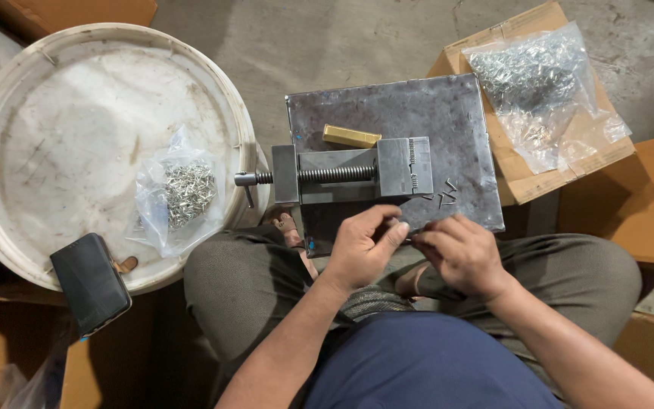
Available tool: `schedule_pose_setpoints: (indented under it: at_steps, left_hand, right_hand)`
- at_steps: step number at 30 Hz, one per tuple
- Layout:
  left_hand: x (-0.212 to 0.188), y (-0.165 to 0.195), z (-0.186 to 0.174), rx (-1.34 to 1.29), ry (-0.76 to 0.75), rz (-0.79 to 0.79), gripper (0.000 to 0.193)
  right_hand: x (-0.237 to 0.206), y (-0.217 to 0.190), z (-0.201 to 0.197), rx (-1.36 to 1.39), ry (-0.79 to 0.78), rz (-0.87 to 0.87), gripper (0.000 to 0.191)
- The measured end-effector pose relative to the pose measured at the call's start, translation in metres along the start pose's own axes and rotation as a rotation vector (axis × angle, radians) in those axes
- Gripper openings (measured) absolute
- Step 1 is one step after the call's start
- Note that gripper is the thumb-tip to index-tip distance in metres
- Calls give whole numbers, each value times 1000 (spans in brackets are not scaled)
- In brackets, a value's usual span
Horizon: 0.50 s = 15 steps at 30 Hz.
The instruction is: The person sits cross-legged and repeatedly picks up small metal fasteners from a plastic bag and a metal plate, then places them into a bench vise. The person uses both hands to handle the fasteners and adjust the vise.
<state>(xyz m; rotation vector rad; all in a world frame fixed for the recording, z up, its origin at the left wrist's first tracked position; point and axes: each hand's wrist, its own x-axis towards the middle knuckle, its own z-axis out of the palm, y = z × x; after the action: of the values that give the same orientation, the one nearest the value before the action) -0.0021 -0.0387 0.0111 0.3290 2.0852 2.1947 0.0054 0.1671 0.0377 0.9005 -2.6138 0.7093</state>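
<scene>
Pinching one small metal pin [409,236] between them, left hand [361,250] and right hand [463,254] sit just below the loose pins [444,193] and the machine vise [350,176], whose screw runs crosswise, the right hand nearer the pins.

grey steel vise [342,176], brass-yellow bar [351,136], white lid [100,98]

Packages and screens in view
Clear bag [545,91] on cardboard box [527,182]; smaller clear bag [178,191] on white lid [62,129]; dark phone [90,282] (screen off).
</scene>
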Motion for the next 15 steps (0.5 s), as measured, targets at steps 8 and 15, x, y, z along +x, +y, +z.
schedule_pose_setpoints:
  at_steps: [8, 15]
  left_hand:
    - [2, -7, -8, 66, -184, 57, 23]
    - [0, -22, -11, -216, -194, -13, 31]
  right_hand:
    - [15, -11, -12, 280, 25, 160, 15]
    - [30, -15, -15, 348, 62, 232, 13]
